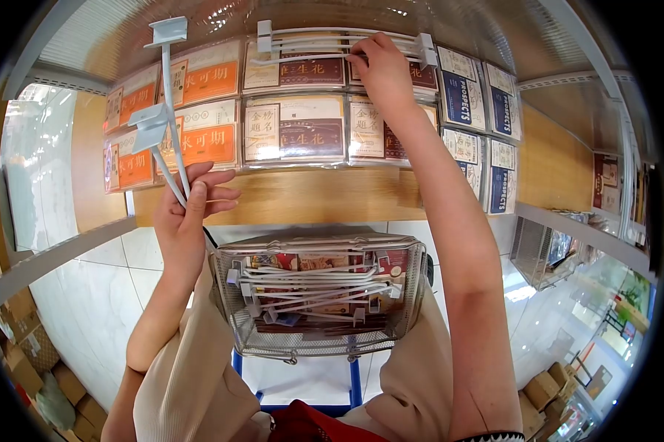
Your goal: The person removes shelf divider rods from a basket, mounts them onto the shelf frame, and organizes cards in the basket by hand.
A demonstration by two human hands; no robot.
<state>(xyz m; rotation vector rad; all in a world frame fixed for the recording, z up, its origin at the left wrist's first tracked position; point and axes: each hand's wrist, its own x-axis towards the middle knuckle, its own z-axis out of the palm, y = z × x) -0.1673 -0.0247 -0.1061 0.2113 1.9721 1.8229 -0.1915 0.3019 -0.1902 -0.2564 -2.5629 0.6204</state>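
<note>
My left hand (pixel 188 210) pinches the lower ends of two white hooks (pixel 171 96), whose broad flat heads point up and away over the orange packs (pixel 212 138). At the back of the shelf, my right hand (pixel 380 68) has its fingertips at a row of several white hooks (pixel 310 43) lying across the maroon and cream packs (pixel 295 131). Its fingers are bent together around one of the rods. Blue and cream packs (pixel 462 96) lie to the right of my right forearm.
Below the wooden shelf edge (pixel 310 195) stands a wire basket (pixel 321 346) holding more white hooks and packs, above a blue frame (pixel 357 383). Another wire basket (pixel 538 250) is at the right. Metal shelf posts flank both sides; cardboard boxes (pixel 545 387) lie on the floor.
</note>
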